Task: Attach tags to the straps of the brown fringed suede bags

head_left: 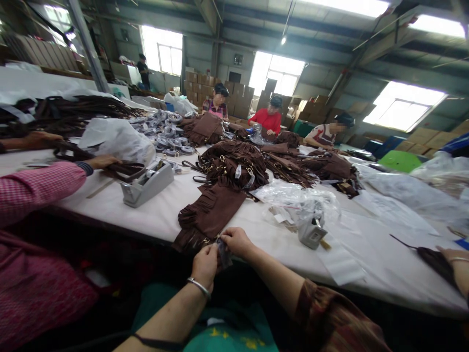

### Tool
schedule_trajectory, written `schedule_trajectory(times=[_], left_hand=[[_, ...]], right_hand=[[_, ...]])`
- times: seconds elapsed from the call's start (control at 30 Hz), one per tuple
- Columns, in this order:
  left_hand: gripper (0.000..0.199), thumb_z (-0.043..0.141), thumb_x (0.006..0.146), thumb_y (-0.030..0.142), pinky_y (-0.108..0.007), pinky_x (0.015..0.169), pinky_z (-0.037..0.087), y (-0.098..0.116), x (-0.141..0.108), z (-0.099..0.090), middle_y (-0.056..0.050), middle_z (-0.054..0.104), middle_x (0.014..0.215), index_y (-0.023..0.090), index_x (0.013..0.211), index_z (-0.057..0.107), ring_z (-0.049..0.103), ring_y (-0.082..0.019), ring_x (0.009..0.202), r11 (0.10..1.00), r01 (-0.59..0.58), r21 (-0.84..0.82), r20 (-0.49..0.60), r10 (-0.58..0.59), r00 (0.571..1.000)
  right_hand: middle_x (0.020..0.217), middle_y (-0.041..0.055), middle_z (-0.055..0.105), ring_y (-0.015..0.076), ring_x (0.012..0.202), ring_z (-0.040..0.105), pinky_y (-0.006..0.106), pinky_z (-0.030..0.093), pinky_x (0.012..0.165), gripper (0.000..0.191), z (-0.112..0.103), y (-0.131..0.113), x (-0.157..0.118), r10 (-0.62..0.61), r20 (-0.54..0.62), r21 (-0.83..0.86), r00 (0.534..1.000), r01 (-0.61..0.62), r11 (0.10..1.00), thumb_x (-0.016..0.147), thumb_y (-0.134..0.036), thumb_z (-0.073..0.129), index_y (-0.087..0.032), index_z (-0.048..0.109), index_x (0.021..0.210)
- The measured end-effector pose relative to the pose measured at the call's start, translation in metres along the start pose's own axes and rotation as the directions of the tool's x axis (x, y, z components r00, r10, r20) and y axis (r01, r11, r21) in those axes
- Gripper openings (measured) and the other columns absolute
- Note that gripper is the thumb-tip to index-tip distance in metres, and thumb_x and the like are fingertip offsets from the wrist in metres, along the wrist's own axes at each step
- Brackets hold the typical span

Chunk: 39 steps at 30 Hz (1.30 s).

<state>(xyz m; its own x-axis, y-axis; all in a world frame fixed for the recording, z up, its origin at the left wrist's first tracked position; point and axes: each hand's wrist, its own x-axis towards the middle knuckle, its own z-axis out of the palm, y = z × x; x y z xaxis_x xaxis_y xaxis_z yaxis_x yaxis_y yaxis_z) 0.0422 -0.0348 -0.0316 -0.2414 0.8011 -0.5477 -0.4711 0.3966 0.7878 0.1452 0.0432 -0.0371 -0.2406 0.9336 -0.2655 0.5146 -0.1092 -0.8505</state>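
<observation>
A dark brown fringed bag (214, 210) lies flat on the white table (161, 215), its lower end at the front edge. Beside its gold clasp, my left hand (205, 266), with a silver bangle on the wrist, pinches a small clear plastic piece (224, 255). My right hand (236, 242) closes its fingertips on the top of that same piece, close to the clasp. Exactly how the plastic meets the clasp is too small to tell. Just behind the bag rises a heap of brown fringed bags (234, 164) with gold hooks.
Grey tape dispensers stand left (148, 185) and right (312, 231). Clear plastic bags (293, 195) and wrapped grey rolls (168, 132) lie on the table. A person in pink-checked sleeves (44, 188) handles brown straps at left; another's hand (458, 264) is at right. Several people sit or stand farther back.
</observation>
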Motion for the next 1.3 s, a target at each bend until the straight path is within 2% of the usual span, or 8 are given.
schedule_trajectory(times=[0.2,0.4,0.47,0.6,0.7,0.8,0.97,1.3], left_hand=[[0.015,0.064,0.078,0.015,-0.03,0.056,0.057,0.004,0.005,-0.003,-0.007,0.072,0.071,0.014,0.093,0.066,0.068,-0.016,0.058,0.999,0.014,-0.051,0.042,-0.011,0.999],[0.019,0.067,0.073,0.023,-0.03,0.06,0.056,-0.001,0.012,-0.007,-0.006,0.073,0.075,0.016,0.09,0.07,0.068,-0.019,0.064,0.982,-0.162,0.098,0.06,0.156,0.986],[0.019,0.066,0.073,0.028,-0.031,0.067,0.055,0.0,0.013,-0.01,-0.005,0.074,0.078,0.018,0.088,0.073,0.069,-0.02,0.071,0.911,-0.323,0.256,0.087,0.311,0.946],[0.019,0.061,0.077,0.029,-0.031,0.082,0.051,0.006,0.014,-0.017,-0.004,0.075,0.088,0.022,0.088,0.075,0.067,-0.021,0.085,0.62,-0.58,0.528,0.211,0.566,0.797],[0.022,0.057,0.081,0.026,-0.033,0.086,0.049,0.01,0.015,-0.021,-0.006,0.074,0.093,0.022,0.094,0.074,0.066,-0.021,0.088,0.411,-0.66,0.629,0.317,0.64,0.7],[0.023,0.053,0.085,0.026,-0.033,0.084,0.048,0.013,0.016,-0.022,-0.008,0.073,0.091,0.02,0.094,0.074,0.065,-0.022,0.087,0.215,-0.665,0.715,0.4,0.655,0.641],[0.025,0.05,0.088,0.028,-0.031,0.076,0.047,0.015,0.016,-0.023,-0.008,0.072,0.084,0.019,0.089,0.073,0.065,-0.021,0.081,0.046,-0.642,0.766,0.468,0.643,0.606],[0.021,0.051,0.086,0.024,-0.028,0.075,0.045,0.019,0.017,-0.022,-0.006,0.07,0.083,0.018,0.082,0.071,0.064,-0.019,0.08,0.034,-0.616,0.787,0.454,0.645,0.615]], right_hand=[[0.053,-0.0026,0.059,0.0087,0.046,0.053,0.017,0.04,0.048,0.018,0.0,0.0,-0.004,-0.061,0.052,-0.039,0.997,0.063,0.997,0.083,-0.018,0.051,-0.016,0.069,0.08],[0.068,0.0002,0.068,0.0117,0.06,0.06,0.02,0.046,0.059,0.018,-0.006,0.002,-0.01,-0.154,0.043,-0.057,0.987,0.156,0.986,0.079,-0.022,0.056,-0.017,0.072,0.086],[0.063,-0.0004,0.066,0.0114,0.056,0.059,0.021,0.047,0.056,0.018,-0.006,0.001,-0.011,-0.111,0.069,0.007,0.991,0.111,0.994,0.079,-0.021,0.055,-0.015,0.071,0.087],[0.054,-0.0024,0.06,0.01,0.046,0.054,0.02,0.045,0.048,0.017,-0.005,-0.004,-0.012,-0.023,0.095,0.144,0.995,0.009,0.99,0.081,-0.019,0.053,-0.013,0.069,0.084],[0.052,-0.0033,0.058,0.0093,0.044,0.052,0.02,0.044,0.045,0.016,-0.004,-0.007,-0.013,-0.007,0.08,0.18,0.997,-0.008,0.984,0.081,-0.018,0.053,-0.013,0.068,0.079],[0.051,-0.0037,0.058,0.0088,0.043,0.052,0.019,0.044,0.044,0.016,-0.003,-0.008,-0.013,0.007,0.078,0.169,0.997,-0.021,0.985,0.082,-0.018,0.053,-0.014,0.067,0.077],[0.051,-0.0037,0.059,0.0082,0.043,0.053,0.017,0.044,0.044,0.015,-0.001,-0.007,-0.012,0.026,0.069,0.169,0.997,-0.037,0.985,0.083,-0.017,0.053,-0.013,0.066,0.078],[0.048,-0.0046,0.056,0.0093,0.041,0.053,0.019,0.045,0.042,0.015,0.0,-0.011,-0.013,0.067,0.091,0.235,0.994,-0.086,0.968,0.084,-0.018,0.051,-0.013,0.065,0.081]])
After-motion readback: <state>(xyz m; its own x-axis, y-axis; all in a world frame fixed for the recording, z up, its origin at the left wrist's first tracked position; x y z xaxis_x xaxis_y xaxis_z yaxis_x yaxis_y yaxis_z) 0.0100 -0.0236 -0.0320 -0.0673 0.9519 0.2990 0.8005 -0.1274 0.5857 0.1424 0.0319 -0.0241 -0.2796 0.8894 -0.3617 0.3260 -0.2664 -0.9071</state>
